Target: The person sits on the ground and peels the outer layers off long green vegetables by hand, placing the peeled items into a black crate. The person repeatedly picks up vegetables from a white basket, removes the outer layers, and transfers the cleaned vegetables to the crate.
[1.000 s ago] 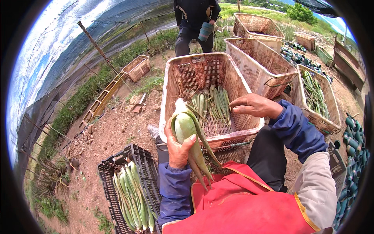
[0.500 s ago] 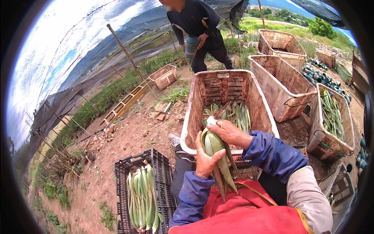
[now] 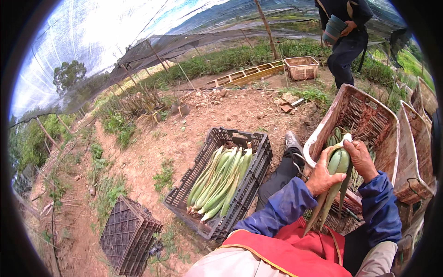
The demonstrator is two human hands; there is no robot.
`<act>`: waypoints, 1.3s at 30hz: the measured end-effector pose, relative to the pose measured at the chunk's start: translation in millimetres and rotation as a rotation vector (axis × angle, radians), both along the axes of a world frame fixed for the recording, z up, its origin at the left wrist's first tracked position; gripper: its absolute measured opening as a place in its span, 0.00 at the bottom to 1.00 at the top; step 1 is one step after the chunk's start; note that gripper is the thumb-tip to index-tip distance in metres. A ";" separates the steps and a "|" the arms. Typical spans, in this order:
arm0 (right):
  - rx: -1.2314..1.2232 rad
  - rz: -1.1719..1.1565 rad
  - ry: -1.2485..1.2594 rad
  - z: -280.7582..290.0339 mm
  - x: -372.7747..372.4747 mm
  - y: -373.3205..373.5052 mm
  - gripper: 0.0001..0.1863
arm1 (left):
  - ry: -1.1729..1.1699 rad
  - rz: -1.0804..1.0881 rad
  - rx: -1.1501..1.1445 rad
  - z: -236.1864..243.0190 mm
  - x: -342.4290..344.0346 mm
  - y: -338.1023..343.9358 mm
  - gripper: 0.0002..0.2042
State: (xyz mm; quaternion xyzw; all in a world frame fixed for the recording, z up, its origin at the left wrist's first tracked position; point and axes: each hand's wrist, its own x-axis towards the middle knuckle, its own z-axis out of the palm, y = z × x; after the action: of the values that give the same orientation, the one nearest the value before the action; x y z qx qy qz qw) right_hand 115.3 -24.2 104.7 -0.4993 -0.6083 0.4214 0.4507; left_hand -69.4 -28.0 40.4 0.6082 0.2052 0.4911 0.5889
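An aloe-like plant [image 3: 339, 161] with thick green leaves and a white base is held between my hands, its brownish leaf tips hanging down over my red apron. My left hand [image 3: 324, 174] wraps round the leaves from the left, thumb across them. Up by the white base, my right hand [image 3: 362, 159] closes on the plant's other side; its fingertips are partly hidden. Just beyond my hands is a dirt-stained white crate [image 3: 364, 101] with more green plants in it. Left of me, a black crate [image 3: 217, 226] carries a row of similar long-leaved plants [image 3: 224, 180].
A person [image 3: 346, 41] stands beyond the white crate holding stacked pots [image 3: 334, 29]. More stained crates [image 3: 413, 152] line the right. Dark crates [image 3: 131, 235] are stacked at lower left. A yellow ladder [image 3: 249, 74] and a small crate [image 3: 301, 68] lie farther back on reddish soil.
My view has swung left, so the crates and my hands appear farther right and the stacked dark crates have come in. Both hands still hold the plant.
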 end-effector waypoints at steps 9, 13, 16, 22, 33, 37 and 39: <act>0.070 0.077 -0.020 -26.3 4.5 39.3 0.26 | -0.001 0.077 -0.108 12.7 -8.9 -10.1 0.47; 0.137 0.032 -0.096 -28.7 7.5 45.1 0.25 | -0.231 -0.067 -0.278 5.4 -6.9 -8.4 0.45; 0.156 0.085 -0.054 -27.2 1.8 50.3 0.24 | -0.376 -0.121 -0.433 9.7 -7.0 -13.5 0.42; 0.121 -0.042 -0.081 -14.5 -20.0 42.2 0.23 | -0.430 -0.156 -0.583 0.9 -17.5 -9.1 0.42; 0.144 -0.024 -0.244 -9.4 -11.7 45.8 0.22 | -0.308 -0.071 -0.576 -3.1 -9.1 -16.9 0.45; 0.134 -0.044 -0.002 -16.3 -15.8 42.5 0.17 | -0.421 -0.101 -0.571 -7.9 -11.1 -18.0 0.35; 0.169 -0.099 0.092 -27.2 -9.9 43.7 0.14 | -0.500 -0.278 -0.599 7.3 -16.5 -17.5 0.30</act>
State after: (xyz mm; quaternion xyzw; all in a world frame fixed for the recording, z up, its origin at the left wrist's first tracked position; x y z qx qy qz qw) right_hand 105.4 19.6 77.5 -0.4691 -0.5950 0.3684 0.5387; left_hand -85.9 -45.4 47.7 0.2938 0.1056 0.4580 0.8323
